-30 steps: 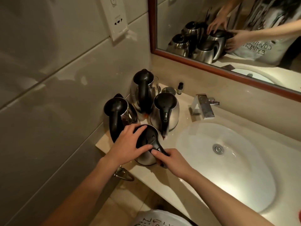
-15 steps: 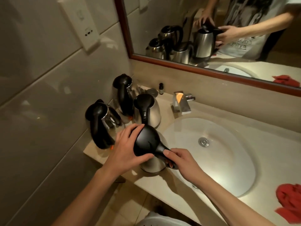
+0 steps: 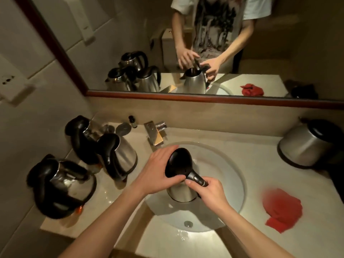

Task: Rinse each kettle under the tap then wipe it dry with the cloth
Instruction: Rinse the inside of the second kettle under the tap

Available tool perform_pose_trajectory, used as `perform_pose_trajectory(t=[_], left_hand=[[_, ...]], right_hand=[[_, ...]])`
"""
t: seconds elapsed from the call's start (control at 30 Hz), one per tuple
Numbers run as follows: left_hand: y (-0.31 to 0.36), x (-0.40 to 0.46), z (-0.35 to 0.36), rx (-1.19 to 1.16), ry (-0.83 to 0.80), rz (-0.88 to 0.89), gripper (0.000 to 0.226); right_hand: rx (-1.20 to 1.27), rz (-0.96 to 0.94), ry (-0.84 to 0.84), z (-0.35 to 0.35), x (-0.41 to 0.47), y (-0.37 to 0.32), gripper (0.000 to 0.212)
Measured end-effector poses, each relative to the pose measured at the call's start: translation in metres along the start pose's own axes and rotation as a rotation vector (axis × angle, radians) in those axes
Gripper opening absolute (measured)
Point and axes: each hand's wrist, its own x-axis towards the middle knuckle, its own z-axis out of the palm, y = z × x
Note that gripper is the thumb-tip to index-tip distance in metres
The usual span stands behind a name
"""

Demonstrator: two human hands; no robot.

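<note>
Kettle [image 3: 181,190] and tap [image 3: 154,134] are the pair that matters here: the steel body is held upright over the basin [image 3: 232,175], and the tap's spout stands just beyond it, farther from the person and a little to the left, so the mouth has yet to come under the outlet. No water can be seen running. The right hand [image 3: 210,191] grips the black handle [image 3: 197,179], which juts toward the person and to the right; the kettle's long axis runs nearly vertical. The left hand [image 3: 158,172] lies over the raised black lid [image 3: 177,163], fingers curved round its far edge and thumb along its near edge, seemingly tilting it open. The left hand is the nearer to the tap, so working the lever probably falls to it, while the right carries the weight forward. Three more kettles [image 3: 119,157] stand close together on the counter [image 3: 214,135] to the left, and a fifth kettle [image 3: 305,144] stands alone far right, well apart. The red cloth [image 3: 283,209] lies crumpled on the counter right of the basin, close to the right forearm. As for writing, none is legible: the kettles show no readable brand, and the shirt print reflected in the mirror [image 3: 204,97] is too blurred to read.
</note>
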Motion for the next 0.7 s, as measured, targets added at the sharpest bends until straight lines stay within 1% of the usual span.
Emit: perform_pose_trajectory(t=[0.07,0.1,0.23,0.27,0.3,0.33,0.4,0.43,0.5,0.57,0.63,0.7], left_hand=[[-0.026,0.022,-0.005,-0.035,-0.035,-0.039,0.083],[-0.040,0.031,-0.009,-0.006,-0.035,-0.041,0.081],[-0.096,0.083,-0.026,0.149,-0.087,-0.078,0.085],[-0.110,0.097,-0.029,0.189,-0.106,-0.081,0.084],[-0.122,0.110,-0.030,0.236,-0.122,-0.072,0.081],[-0.135,0.124,-0.029,0.275,-0.145,-0.059,0.077],[-0.157,0.149,-0.024,0.310,-0.203,-0.036,0.066],[-0.165,0.158,-0.021,0.308,-0.235,-0.025,0.058],[-0.175,0.171,-0.017,0.267,-0.279,0.010,0.043],[-0.184,0.177,-0.014,0.227,-0.301,0.052,0.035],[-0.191,0.179,-0.012,0.191,-0.311,0.064,0.036],[-0.194,0.180,-0.010,0.174,-0.314,0.044,0.042]], right_hand=[[0.002,0.042,0.066,0.000,0.013,0.007,0.069],[0.009,0.066,0.087,0.002,0.017,0.010,0.067],[0.037,0.159,0.196,0.019,0.042,0.019,0.080],[0.036,0.170,0.221,0.025,0.049,0.019,0.080],[0.043,0.177,0.240,0.031,0.055,0.020,0.075],[0.057,0.173,0.254,0.038,0.062,0.022,0.063],[0.063,0.147,0.256,0.053,0.074,0.028,0.034],[0.053,0.141,0.254,0.060,0.079,0.030,0.027],[0.066,0.144,0.274,0.071,0.088,0.039,0.025],[0.088,0.158,0.308,0.081,0.097,0.043,0.017],[0.088,0.161,0.341,0.088,0.102,0.042,0.015],[0.113,0.177,0.357,0.093,0.107,0.043,0.020]])
